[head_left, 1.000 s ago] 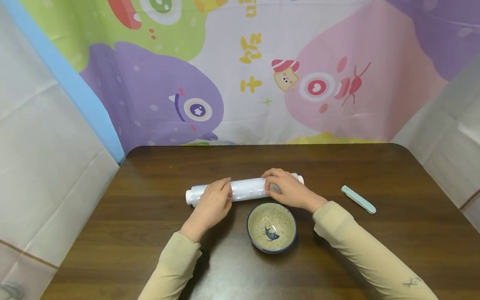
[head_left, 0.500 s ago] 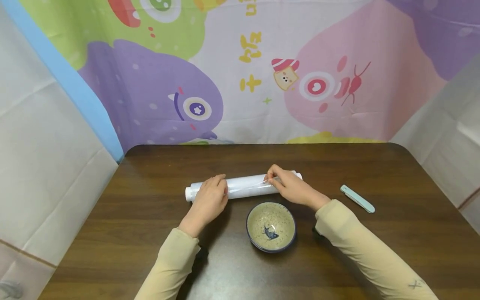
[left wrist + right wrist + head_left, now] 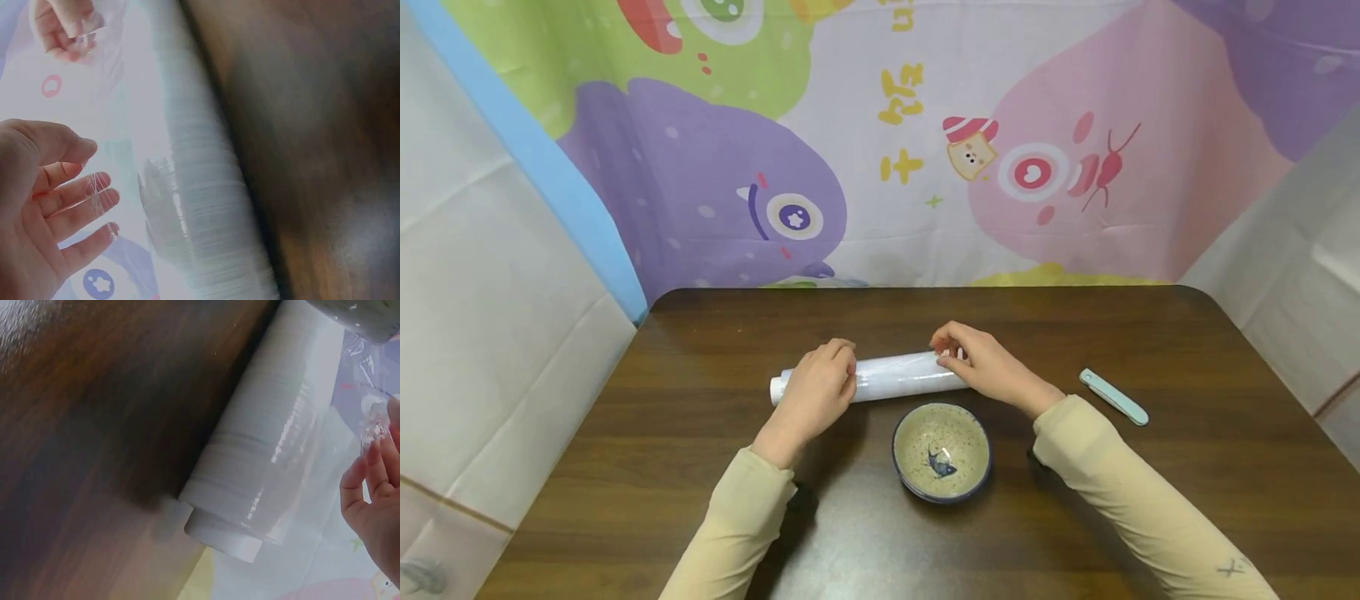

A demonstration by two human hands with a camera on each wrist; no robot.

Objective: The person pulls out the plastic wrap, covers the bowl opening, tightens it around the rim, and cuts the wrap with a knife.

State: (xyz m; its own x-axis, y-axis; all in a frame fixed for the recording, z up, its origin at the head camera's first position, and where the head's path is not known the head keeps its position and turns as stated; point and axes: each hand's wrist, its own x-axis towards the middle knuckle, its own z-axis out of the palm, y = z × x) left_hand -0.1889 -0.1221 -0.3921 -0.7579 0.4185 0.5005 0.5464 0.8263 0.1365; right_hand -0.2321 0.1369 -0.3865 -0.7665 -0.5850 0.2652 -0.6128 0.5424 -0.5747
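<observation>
A white roll of cling film (image 3: 895,377) lies crosswise on the table, behind a speckled bowl (image 3: 917,450) with a blue rim and a blue fish inside. My left hand (image 3: 823,379) is over the roll's left part; the left wrist view shows thumb and index finger pinching clear film, which also clings to the other fingertips (image 3: 112,230). At the roll's right end, my right hand (image 3: 985,362) pinches a bunched edge of film between thumb and fingers, seen in the right wrist view beside the roll (image 3: 269,462). The roll's right end is hidden in the head view.
A slim mint-green tool, perhaps a folding knife (image 3: 1115,397), lies to the right on the dark wooden table (image 3: 625,467). A cartoon-printed curtain (image 3: 880,242) hangs at the table's far edge, and pale sheets (image 3: 497,292) stand on both sides.
My right hand has risen slightly off the roll with the film edge, and my left hand has shifted a little left and up. The roll's right end has become hidden behind the right hand.
</observation>
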